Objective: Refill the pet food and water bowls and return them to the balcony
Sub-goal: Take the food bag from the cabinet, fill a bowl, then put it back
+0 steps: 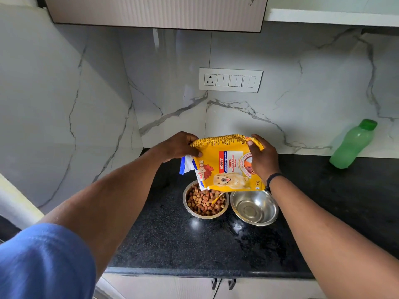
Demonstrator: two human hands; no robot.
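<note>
A yellow dog food bag (pixel 228 167) hangs tilted above two steel bowls on the black counter (pixel 194 244). My left hand (pixel 177 147) grips the bag's upper left edge, and my right hand (pixel 262 157) grips its right side. The bag's torn lower corner points into the left bowl (pixel 205 200), which holds brown kibble. The right bowl (pixel 254 208) beside it holds no kibble; I cannot tell whether it holds water. The two bowls stand close together, nearly touching.
A green plastic bottle (pixel 352 144) leans against the marble backsplash at the counter's far right. A switch panel with a socket (pixel 230 80) is on the wall. An overhead cabinet (pixel 155 11) hangs above. Cupboard handles (pixel 223 283) show below the counter's front edge.
</note>
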